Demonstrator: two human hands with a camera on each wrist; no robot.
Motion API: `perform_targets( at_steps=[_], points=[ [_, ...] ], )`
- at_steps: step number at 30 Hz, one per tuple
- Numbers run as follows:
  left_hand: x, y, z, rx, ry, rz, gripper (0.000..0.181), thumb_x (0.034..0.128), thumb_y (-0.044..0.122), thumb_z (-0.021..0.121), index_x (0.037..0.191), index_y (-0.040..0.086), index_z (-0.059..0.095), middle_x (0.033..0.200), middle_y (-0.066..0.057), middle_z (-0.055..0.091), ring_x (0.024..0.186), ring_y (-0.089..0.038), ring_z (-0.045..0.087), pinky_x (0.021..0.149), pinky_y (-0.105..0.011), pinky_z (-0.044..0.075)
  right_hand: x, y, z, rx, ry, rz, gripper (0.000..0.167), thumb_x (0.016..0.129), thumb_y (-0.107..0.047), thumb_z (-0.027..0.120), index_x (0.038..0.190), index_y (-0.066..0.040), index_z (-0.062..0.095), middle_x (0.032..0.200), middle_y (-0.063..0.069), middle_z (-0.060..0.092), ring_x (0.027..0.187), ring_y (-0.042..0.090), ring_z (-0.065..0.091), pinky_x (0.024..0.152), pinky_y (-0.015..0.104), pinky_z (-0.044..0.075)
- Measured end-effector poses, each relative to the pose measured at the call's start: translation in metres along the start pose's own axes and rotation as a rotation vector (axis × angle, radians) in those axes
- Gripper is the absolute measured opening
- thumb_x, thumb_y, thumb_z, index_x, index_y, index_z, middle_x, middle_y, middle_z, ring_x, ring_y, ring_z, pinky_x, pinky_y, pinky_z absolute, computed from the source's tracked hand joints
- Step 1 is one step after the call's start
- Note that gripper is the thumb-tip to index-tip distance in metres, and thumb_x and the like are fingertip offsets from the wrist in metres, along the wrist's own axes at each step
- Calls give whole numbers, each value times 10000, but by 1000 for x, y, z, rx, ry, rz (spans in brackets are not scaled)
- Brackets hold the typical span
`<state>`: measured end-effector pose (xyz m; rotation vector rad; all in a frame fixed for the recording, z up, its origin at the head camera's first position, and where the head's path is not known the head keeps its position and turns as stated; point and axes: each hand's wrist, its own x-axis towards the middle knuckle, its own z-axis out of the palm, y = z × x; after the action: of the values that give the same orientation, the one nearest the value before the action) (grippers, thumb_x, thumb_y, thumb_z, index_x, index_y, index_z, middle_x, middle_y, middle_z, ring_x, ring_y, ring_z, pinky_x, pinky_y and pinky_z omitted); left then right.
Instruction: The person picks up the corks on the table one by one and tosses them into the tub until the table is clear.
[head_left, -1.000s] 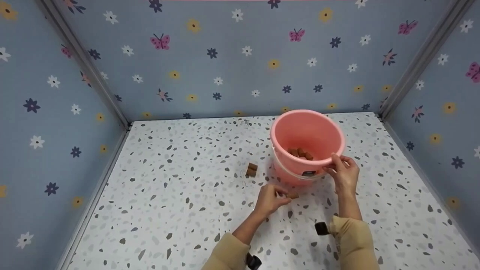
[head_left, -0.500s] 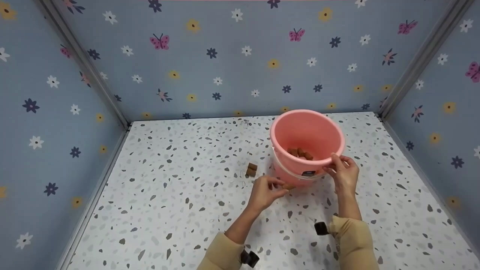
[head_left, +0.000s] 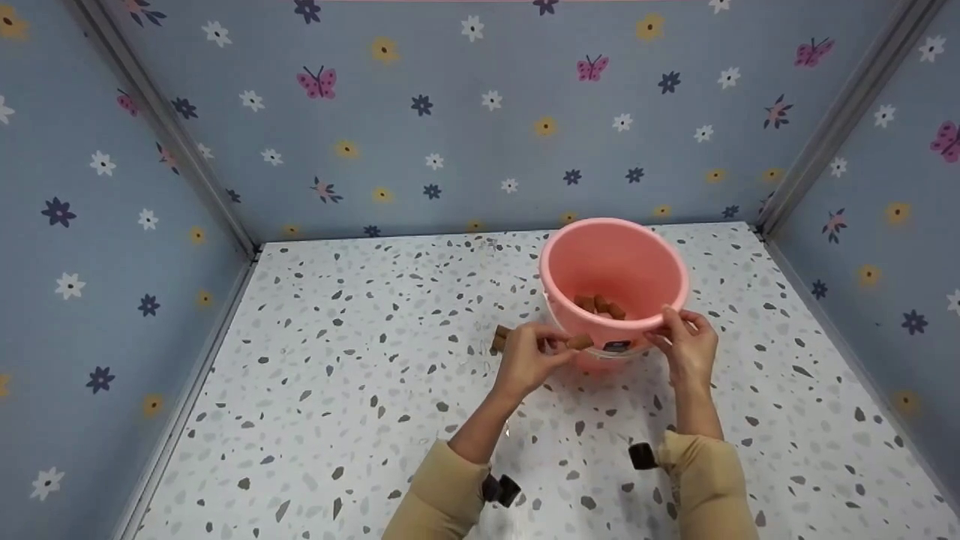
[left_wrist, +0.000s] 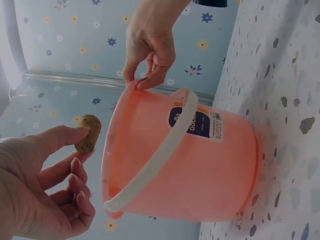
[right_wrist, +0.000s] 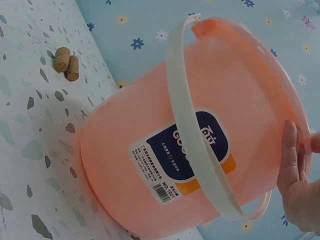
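My left hand pinches a cork between thumb and finger, in front of the near rim of a pink bucket. In the left wrist view the cork is in the air, apart from the bucket's mouth. My right hand grips the bucket's rim at the near right, thumb on one side and fingers on the other. Several corks lie at the bottom of the bucket. Two more corks lie side by side on the tabletop left of it, partly hidden by my left hand in the head view.
The speckled white tabletop is bounded by blue flowered panels at the back and both sides. A white handle hangs down the bucket's front across its label.
My left hand has risen from near the tabletop, carrying the cork up to just below the bucket's rim. My right hand and the bucket have stayed in place.
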<state>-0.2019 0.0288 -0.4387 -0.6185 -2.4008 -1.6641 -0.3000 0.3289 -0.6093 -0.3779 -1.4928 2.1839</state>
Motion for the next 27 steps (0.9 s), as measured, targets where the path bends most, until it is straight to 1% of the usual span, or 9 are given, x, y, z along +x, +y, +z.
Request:
perform_targets(
  at_steps=[4,6,8,10,12,16,19,24,27],
  points=[
    [11,7,-2,27,12,19,115,700,93,736,785,25,700,664,-60,598,603,-143,520,536,-188,401,1,0,0,-9,4,-4,486,709,-278,743,1039,-1,518,918,249,609,764,348,618,610,404,503],
    [16,10,-3,26,12,17,122,701,92,737,800,30,704,679,-50,598,604,-143,512,533,-187,393,1,0,0,-4,6,-7,486,707,-276,745,1033,3,517,921,253,607,763,351,617,604,404,503],
    [22,13,-2,26,10,19,129,701,90,737,810,30,705,697,-54,603,622,-169,519,540,-188,386,1,1,0,5,6,-10,483,705,-266,747,1026,9,513,921,259,605,756,352,618,594,405,503],
    [28,15,-1,39,9,18,135,704,97,735,814,26,702,701,-44,610,632,-173,526,548,-188,389,2,2,0,11,6,-14,479,703,-259,750,1018,13,514,919,261,605,746,350,620,585,405,503],
    [34,18,0,53,4,4,138,707,107,733,815,26,704,698,-32,616,627,-151,520,550,-187,387,3,2,-1,16,3,-15,474,703,-252,751,1012,16,512,918,264,604,737,351,620,580,407,503],
    [47,21,3,93,-19,-51,142,719,145,732,817,44,710,698,4,623,607,-73,480,535,-179,377,3,2,-1,25,11,-4,479,696,-247,757,1014,15,512,915,263,604,734,352,619,582,410,503],
    [57,23,4,110,-22,-81,149,718,152,736,815,42,708,702,-1,627,607,-66,481,532,-177,372,4,2,-1,8,16,3,493,695,-265,755,1028,4,510,920,253,608,746,347,620,594,404,503],
    [69,24,8,144,-16,-131,169,712,159,743,815,30,707,694,-20,640,605,-73,534,541,-171,409,5,3,-1,-14,17,4,502,698,-284,751,1038,-4,510,921,246,612,749,344,620,603,401,503],
    [74,22,11,196,-15,-174,171,717,187,742,813,49,711,698,-12,645,606,-66,550,542,-171,420,5,2,-1,-1,9,8,496,700,-274,751,1036,2,511,922,249,611,745,345,620,609,404,503]
  ],
)
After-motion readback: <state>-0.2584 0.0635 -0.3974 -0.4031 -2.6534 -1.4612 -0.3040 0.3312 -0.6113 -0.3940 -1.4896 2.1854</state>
